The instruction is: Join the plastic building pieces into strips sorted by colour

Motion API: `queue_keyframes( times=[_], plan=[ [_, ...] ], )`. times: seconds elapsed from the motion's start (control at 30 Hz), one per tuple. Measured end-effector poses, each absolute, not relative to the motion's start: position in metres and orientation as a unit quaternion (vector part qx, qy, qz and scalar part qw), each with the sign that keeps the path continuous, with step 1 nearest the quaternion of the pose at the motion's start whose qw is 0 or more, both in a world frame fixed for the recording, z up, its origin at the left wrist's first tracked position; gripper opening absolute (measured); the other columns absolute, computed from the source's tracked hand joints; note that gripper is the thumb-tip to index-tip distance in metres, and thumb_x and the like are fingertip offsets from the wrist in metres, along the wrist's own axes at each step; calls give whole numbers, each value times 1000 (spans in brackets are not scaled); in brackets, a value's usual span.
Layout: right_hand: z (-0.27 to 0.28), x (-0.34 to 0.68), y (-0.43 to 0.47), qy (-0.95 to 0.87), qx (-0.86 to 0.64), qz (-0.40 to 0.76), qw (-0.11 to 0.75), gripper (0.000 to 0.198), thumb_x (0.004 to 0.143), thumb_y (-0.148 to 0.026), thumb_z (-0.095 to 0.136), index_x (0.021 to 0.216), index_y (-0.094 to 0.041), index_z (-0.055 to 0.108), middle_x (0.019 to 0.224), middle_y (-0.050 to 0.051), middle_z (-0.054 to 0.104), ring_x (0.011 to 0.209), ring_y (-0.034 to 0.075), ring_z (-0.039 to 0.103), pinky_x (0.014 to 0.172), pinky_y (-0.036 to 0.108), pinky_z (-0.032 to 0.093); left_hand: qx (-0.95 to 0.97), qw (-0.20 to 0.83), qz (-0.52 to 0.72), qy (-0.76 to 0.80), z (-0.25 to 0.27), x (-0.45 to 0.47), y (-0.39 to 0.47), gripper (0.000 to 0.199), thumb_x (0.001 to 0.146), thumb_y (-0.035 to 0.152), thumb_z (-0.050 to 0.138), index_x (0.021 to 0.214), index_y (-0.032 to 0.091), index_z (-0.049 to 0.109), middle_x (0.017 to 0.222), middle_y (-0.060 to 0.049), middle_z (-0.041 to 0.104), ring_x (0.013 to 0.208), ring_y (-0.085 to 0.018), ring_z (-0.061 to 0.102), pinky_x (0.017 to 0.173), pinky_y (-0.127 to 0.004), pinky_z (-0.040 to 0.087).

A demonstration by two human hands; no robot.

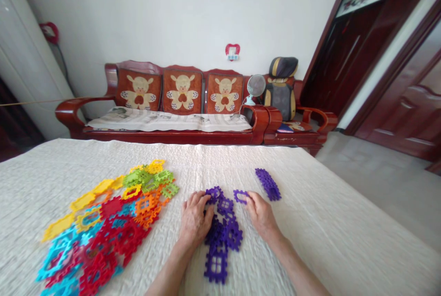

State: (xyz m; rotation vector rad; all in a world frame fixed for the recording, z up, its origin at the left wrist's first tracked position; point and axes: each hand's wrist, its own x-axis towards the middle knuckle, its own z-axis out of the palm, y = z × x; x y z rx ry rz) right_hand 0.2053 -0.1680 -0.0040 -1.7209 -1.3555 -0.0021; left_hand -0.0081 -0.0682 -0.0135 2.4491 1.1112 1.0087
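Between my hands lies a loose pile of purple interlocking plastic tiles (216, 264), square with notched edges, some with window-like openings. My right hand (261, 213) pinches one purple tile frame (240, 196) by its edge, to the right of the pile. At the pile's upper left, my left hand (197, 215) has its fingers curled around the edge of another purple tile (214, 193); its fingertips are partly hidden. Farther right, a neat overlapping row of purple tiles (268, 184) rests on the white table cover (327, 231).
On the left spreads a big heap of tiles in red (112, 206), yellow (82, 202), blue, green (138, 177) and orange. Beyond the table stand a wooden sofa (172, 136) with bear cushions (182, 92), a small fan (256, 86) and an armchair with a massage cushion (280, 96).
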Motion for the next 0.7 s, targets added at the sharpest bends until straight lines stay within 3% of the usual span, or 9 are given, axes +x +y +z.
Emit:
queue_keyframes(
  times=[0.33,0.53,0.7],
  plan=[
    [6,208,-199,-453,-736,162,476,44,81,-44,50,111,-16,66,74,3,71,59,17,62,57,29,51,847,130,344,384,-12,-8,-69,29,88,23,53,114,22,66,126,-9,64,120,-26,55,98,-48,44],
    [10,200,-194,-365,-691,263,566,50,74,-48,58,113,-17,62,86,6,74,68,18,68,62,31,55,851,136,323,392,-9,-10,-68,28,89,25,52,113,22,66,126,-9,64,120,-27,56,97,-48,43],
    [14,199,-193,-333,-683,281,586,50,72,-49,63,110,-17,61,90,9,75,74,20,71,66,32,56,853,138,310,396,-6,-10,-68,29,88,26,52,113,22,66,127,-8,63,119,-27,56,96,-46,44]
  ],
)
